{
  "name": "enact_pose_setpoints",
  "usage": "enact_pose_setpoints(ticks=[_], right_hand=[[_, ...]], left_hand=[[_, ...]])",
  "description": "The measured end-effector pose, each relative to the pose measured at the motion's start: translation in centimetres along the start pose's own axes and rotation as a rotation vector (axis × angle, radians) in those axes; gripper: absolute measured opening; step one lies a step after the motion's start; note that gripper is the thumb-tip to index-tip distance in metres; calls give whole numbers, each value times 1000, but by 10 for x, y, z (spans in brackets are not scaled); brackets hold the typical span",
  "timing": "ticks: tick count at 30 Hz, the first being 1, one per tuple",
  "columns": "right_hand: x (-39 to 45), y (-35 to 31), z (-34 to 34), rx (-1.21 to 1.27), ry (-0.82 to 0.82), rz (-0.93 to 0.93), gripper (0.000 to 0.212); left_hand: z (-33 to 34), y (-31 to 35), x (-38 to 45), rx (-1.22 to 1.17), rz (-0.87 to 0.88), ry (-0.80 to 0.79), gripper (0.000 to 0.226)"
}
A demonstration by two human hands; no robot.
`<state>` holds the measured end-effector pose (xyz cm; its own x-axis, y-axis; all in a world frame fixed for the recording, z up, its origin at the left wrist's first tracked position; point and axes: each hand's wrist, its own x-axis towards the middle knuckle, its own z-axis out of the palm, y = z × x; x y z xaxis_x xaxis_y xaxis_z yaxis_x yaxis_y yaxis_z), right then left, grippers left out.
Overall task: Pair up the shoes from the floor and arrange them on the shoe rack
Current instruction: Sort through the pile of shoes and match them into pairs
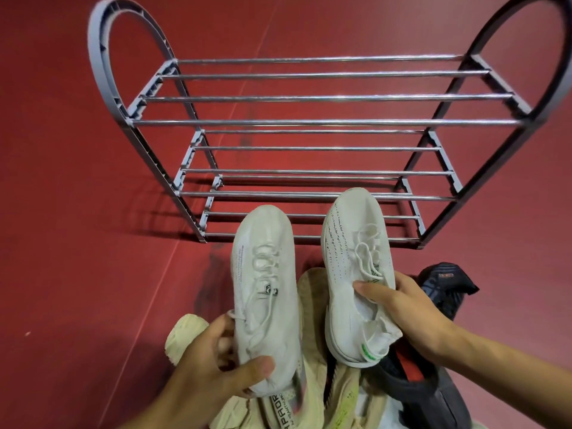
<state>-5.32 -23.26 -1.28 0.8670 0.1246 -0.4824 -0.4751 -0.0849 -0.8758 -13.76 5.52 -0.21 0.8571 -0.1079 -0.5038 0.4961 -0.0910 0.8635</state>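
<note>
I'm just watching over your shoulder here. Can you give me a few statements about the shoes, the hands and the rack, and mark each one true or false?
1. Each hand holds one white shoe: the left hand has the left white shoe, the right hand the right white shoe. True.
2. The shoe rack already has shoes on its top shelf. False: every shelf in view is bare.
3. Both white shoes point their toes toward the rack. True.
4. The floor is blue. False: it is red.
5. A dark shoe lies beyond the right hand. True.
6. The beige shoes sit on the rack. False: they lie below the held pair.
</note>
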Motion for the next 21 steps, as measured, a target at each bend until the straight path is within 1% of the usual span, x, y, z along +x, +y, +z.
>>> enact_pose_setpoints(ticks=[5, 8, 11, 13, 14, 15, 17, 18, 19, 20, 21], right_hand=[[1, 1, 1, -9, 8, -2, 16], [1, 0, 1, -18, 11, -7, 16], [1, -3, -2, -31, 27, -14, 17], [1, -5, -5, -24, 68, -17, 17], [1, -6, -7, -15, 89, -19, 17], [2, -7, -9, -7, 102, -18, 16], [2, -8, -12, 15, 115, -10, 17], [2, -7, -12, 28, 116, -2, 18], [2, -6, -12, 40, 118, 8, 18], [3, -5, -13, 44, 119, 17, 19], [4, -5, -13, 44, 118, 24, 19]], left_hand=[[1, 5, 1, 55, 93, 43, 76], [0, 8, -1, 96, 126, 55, 63], [-10, 11, 5, 33, 154, 169, 50], [-21, 9, 12, -17, 145, 271, 39], [-29, 4, 17, -12, 116, 331, 33], [-39, -2, 21, 15, 76, 389, 35], [-60, -19, 31, 145, -31, 432, 58], [-70, -29, 34, 231, -105, 404, 71], [-79, -39, 39, 324, -191, 350, 80], [-85, -47, 41, 427, -278, 300, 81], [-90, -52, 42, 559, -339, 274, 76]])
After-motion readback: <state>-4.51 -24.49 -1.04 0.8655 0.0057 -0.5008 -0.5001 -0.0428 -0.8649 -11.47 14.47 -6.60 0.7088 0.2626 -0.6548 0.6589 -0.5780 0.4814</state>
